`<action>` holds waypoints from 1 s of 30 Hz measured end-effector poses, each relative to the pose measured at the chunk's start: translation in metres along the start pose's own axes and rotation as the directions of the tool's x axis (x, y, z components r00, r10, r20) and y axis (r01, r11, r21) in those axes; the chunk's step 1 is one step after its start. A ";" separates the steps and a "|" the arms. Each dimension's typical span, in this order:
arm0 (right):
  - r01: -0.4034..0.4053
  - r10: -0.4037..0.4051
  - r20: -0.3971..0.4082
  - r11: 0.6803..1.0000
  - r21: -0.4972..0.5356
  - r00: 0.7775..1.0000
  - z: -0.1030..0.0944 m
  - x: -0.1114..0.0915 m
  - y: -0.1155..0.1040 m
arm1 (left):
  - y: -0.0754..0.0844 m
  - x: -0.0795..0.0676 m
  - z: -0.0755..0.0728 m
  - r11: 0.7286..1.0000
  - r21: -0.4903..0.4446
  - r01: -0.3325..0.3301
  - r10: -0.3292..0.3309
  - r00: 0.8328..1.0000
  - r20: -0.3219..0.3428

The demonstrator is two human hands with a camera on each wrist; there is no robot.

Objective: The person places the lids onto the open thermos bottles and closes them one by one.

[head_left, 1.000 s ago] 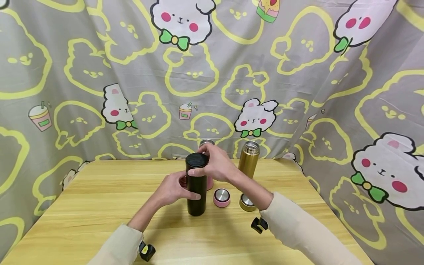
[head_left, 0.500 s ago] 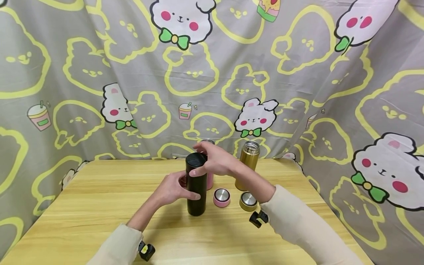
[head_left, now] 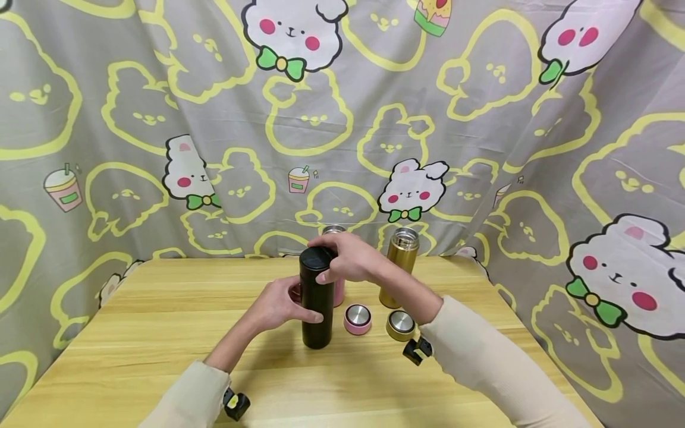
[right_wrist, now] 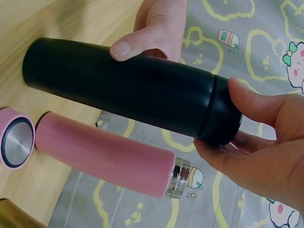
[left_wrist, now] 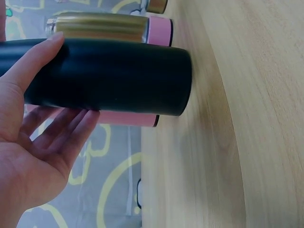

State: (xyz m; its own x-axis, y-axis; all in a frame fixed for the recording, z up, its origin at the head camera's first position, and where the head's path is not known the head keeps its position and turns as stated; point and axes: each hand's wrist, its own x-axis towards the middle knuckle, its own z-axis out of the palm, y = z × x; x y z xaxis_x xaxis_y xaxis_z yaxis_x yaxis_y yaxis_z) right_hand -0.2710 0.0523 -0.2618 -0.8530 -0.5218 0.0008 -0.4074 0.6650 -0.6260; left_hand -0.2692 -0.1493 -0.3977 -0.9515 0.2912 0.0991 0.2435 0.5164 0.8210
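Observation:
A black thermos flask (head_left: 317, 306) stands upright on the table, its black lid (right_wrist: 223, 111) on top with a thin groove below it. My left hand (head_left: 279, 306) grips the body from the left, thumb across the near side. At the top, my right hand (head_left: 353, 258) holds the lid between thumb and fingers, as the right wrist view shows. Behind the black flask stands a pink flask (right_wrist: 109, 156) with a bare metal neck, partly hidden in the head view. A gold flask (head_left: 400, 255), also without its lid, is farther right behind my right forearm.
A pink lid (head_left: 357, 319) and a gold lid (head_left: 401, 325) lie on the wooden table (head_left: 160, 333), right of the black flask, their metal discs facing up. A patterned curtain (head_left: 241, 119) hangs behind the table and along its sides.
My right hand has shifted round the lid: its fingers loosened, then closed again with the thumb farther right. My left hand and the black flask have stayed in place.

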 end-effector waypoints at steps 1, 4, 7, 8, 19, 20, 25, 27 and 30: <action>0.000 0.000 -0.009 1.000 -0.004 1.000 0.000 0.000 0.000 | 0.000 0.000 0.000 1.000 0.001 0.001 -0.001 1.000 0.000; 0.000 -0.001 -0.027 1.000 -0.016 1.000 0.002 0.001 0.001 | 0.000 0.000 0.000 1.000 0.003 0.002 -0.002 1.000 -0.002; -0.002 0.001 -0.042 1.000 -0.020 0.999 0.003 0.001 0.002 | 0.000 0.000 0.001 1.000 0.005 0.000 0.000 1.000 -0.010; -0.003 0.002 -0.047 1.000 -0.022 0.999 0.003 0.001 0.001 | 0.000 0.001 0.001 1.000 0.005 -0.001 0.001 1.000 -0.013; 0.031 -0.043 -0.203 0.998 -0.060 0.978 0.013 -0.002 0.006 | 0.001 -0.001 0.001 1.000 0.009 -0.003 0.004 1.000 -0.023; 0.031 -0.044 -0.222 0.998 -0.061 0.974 0.014 -0.002 0.006 | 0.002 -0.001 0.001 1.000 0.012 -0.001 0.001 1.000 -0.024; 0.016 -0.029 -0.285 0.999 -0.049 0.958 0.019 -0.002 0.008 | 0.002 -0.001 0.001 1.000 0.017 0.008 -0.007 1.000 -0.030; 0.004 -0.015 -0.288 0.999 -0.037 0.957 0.020 -0.003 0.008 | 0.002 -0.001 0.001 1.000 0.014 0.007 -0.007 1.000 -0.028; -0.003 -0.005 -0.288 1.000 -0.029 0.958 0.021 -0.004 0.007 | 0.002 -0.001 0.001 1.000 0.007 -0.002 0.002 1.000 -0.024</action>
State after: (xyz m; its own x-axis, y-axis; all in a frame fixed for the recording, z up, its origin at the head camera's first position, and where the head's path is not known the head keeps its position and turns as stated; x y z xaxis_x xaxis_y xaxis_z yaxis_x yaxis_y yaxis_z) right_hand -0.2642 0.0480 -0.2827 -0.9087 -0.3494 0.2284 -0.4138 0.6817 -0.6034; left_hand -0.2675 -0.1475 -0.3970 -0.9552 0.2730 0.1144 0.2468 0.5211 0.8170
